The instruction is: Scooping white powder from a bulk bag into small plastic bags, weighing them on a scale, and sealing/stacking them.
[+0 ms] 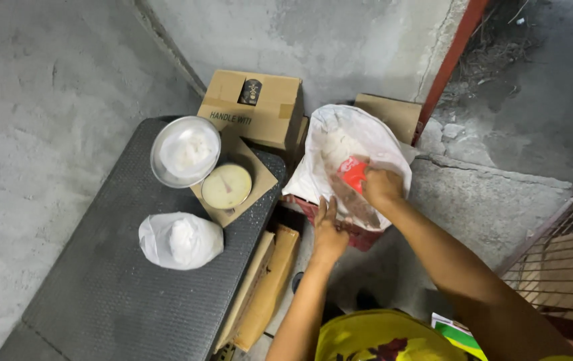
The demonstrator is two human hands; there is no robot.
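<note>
A big white sack [340, 144] of white powder stands open in a red crate [360, 237]. My right hand [381, 186] is inside the sack's mouth, closed on a red scoop [353, 175]. My left hand [330, 230] rests flat on the sack's near rim, fingers spread, holding it down. To the left, a metal pan [185, 152] with white powder sits on a kitchen scale whose round dial [226, 186] faces up. A tied clear bag of white powder [179, 241] lies on the dark table [99, 294] in front of the scale.
A cardboard box [256, 107] stands behind the scale against the concrete wall. Flat cardboard pieces [263, 287] lean beside the table. A red door frame [450, 57] and a metal grille [560, 261] are on the right.
</note>
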